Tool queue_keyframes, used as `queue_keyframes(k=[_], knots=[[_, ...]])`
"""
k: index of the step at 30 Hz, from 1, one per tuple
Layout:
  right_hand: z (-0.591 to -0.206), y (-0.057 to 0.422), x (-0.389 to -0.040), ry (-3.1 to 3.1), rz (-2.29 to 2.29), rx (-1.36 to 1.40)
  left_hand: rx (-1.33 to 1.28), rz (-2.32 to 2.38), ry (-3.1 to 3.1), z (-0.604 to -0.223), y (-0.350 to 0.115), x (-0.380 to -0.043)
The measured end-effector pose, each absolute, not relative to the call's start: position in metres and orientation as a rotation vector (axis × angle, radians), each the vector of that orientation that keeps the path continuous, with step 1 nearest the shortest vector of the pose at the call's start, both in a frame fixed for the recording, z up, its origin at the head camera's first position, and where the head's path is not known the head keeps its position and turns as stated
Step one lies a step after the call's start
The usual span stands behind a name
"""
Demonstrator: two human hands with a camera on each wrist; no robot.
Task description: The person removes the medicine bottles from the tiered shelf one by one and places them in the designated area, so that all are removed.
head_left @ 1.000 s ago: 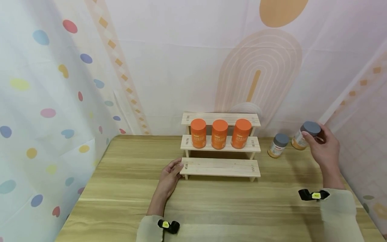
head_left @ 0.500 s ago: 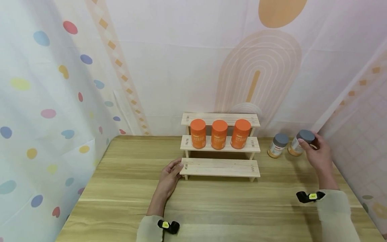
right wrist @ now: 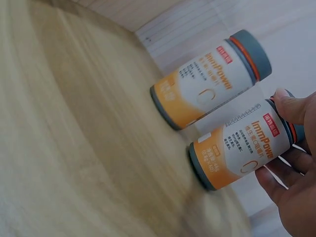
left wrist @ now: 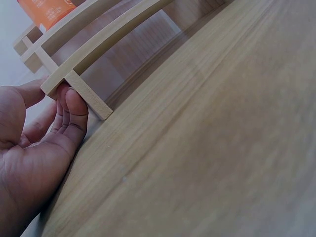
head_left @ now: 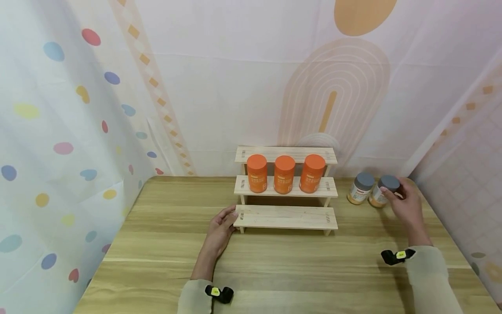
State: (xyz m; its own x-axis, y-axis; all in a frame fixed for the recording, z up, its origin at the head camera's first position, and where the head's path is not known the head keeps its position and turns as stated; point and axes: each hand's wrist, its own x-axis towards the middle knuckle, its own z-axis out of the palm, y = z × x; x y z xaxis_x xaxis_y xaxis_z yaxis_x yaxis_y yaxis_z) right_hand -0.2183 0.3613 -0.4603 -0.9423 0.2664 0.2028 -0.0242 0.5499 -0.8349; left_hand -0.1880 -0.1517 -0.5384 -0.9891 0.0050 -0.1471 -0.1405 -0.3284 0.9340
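Pinched near its top by a person's right hand (head_left: pixel 408 201), a grey-lidded jar (right wrist: pixel 242 143) was held near the far right corner of a wooden table (head_left: pixel 294 270), just beside a matching jar (right wrist: pixel 210 81); whether its base touched the wood could not be told. The left hand (head_left: pixel 219 226) gripped the left end of the lowest step (head_left: pixel 286 217) of a three-tier rack (head_left: pixel 286 155), near the middle of the table's back edge. Three orange jars (head_left: pixel 284 174) stood on the middle step (head_left: pixel 241 187), before a patterned cloth (head_left: pixel 219 96).
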Motion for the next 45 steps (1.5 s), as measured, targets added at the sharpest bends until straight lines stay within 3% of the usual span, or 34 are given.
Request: queue_keyframes(k=[23, 45], knots=[[-0.458, 0.366, -0.215, -2.604, 1.445, -0.218, -0.204, 2.475, 1.751, -0.539, -0.148, -0.189], [-0.415, 0.331, -0.203, -2.46, 1.499, -0.325, -0.187, 2.506, 1.741, -0.538, -0.151, -0.189]])
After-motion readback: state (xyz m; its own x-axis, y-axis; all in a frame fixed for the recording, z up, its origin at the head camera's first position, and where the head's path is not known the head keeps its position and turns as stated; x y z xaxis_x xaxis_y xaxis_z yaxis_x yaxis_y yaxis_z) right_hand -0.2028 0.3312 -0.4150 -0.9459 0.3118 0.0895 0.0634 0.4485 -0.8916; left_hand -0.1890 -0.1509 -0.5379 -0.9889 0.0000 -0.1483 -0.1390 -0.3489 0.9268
